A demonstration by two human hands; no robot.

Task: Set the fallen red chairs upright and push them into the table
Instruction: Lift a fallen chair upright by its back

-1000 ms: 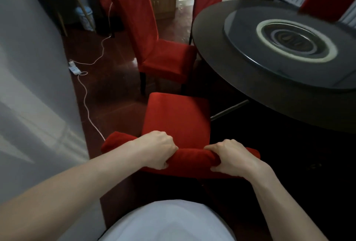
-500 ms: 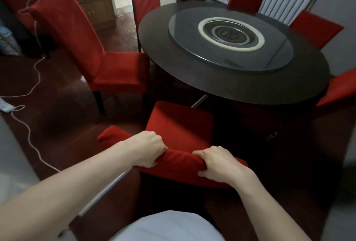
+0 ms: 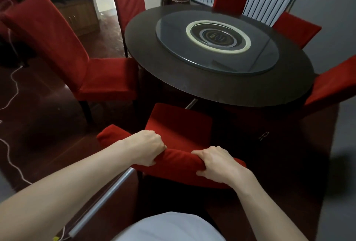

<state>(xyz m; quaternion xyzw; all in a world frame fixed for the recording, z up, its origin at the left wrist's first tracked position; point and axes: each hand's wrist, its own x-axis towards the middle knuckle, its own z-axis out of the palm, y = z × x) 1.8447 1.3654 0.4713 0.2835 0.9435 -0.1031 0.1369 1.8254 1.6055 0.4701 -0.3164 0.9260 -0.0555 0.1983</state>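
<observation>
Before the round table [image 3: 192, 86], the left hand [image 3: 146, 148] and right hand [image 3: 217, 163] curl tightly over the backrest top of the nearest red chair [image 3: 179, 123], which stands upright. Six red chairs show plainly around the one table.

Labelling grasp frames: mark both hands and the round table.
left hand [image 3: 148, 147], head view, back of hand
right hand [image 3: 217, 163], head view, back of hand
round table [image 3: 141, 49], head view, bare dark rim

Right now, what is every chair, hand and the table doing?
Near chair, upright, seat mostly out from the table.
Left hand, gripping that chair's backrest top.
Right hand, gripping the same backrest top.
Left-side chair, upright, seat not tucked under.
Table, standing.
</observation>
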